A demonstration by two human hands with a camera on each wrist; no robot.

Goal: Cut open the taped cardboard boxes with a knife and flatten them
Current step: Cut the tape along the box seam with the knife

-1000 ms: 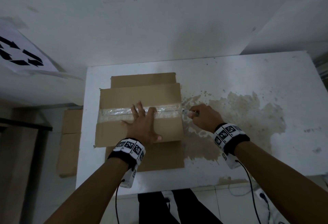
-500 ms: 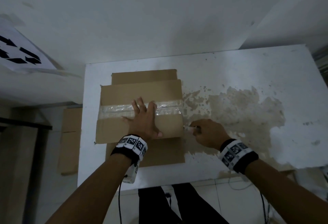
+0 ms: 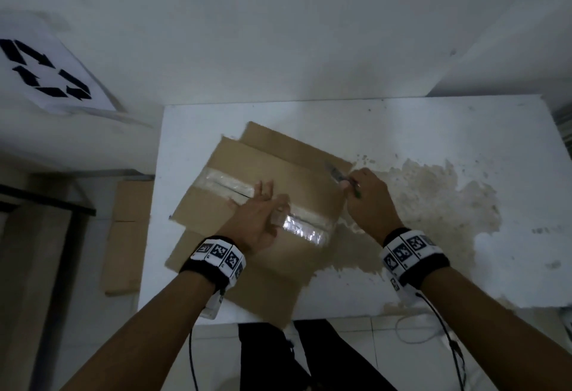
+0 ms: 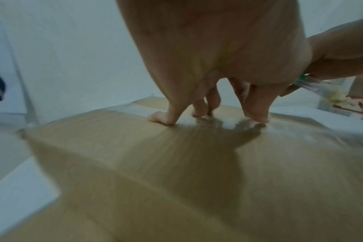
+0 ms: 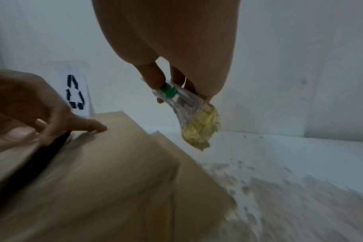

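Note:
A brown cardboard box (image 3: 278, 167) lies skewed on the white table (image 3: 402, 124). Clear tape (image 3: 303, 226) runs along its top seam, and a dark slit (image 3: 235, 191) shows in the far part of that seam. My left hand (image 3: 260, 208) rests flat on the seam with straight fingers (image 4: 162, 119) pressing on the tape (image 4: 228, 124). At the box's right edge, my right hand (image 3: 356, 186) grips the knife (image 3: 335, 174), blade pointing away over the cardboard. In the right wrist view the knife (image 5: 170, 94) has a green part, with crumpled tape scraps (image 5: 199, 129) clinging to its tip.
Flattened cardboard (image 3: 130, 235) lies on the floor left of the table. A recycling sign (image 3: 46, 78) hangs on the wall at left. A worn brown patch (image 3: 433, 205) covers the table's right half. A cable (image 3: 418, 328) trails below the near edge.
The box has turned clockwise under my left hand, so the tape now runs diagonally. My right hand with the knife went from the seam's right end to the box's far right edge.

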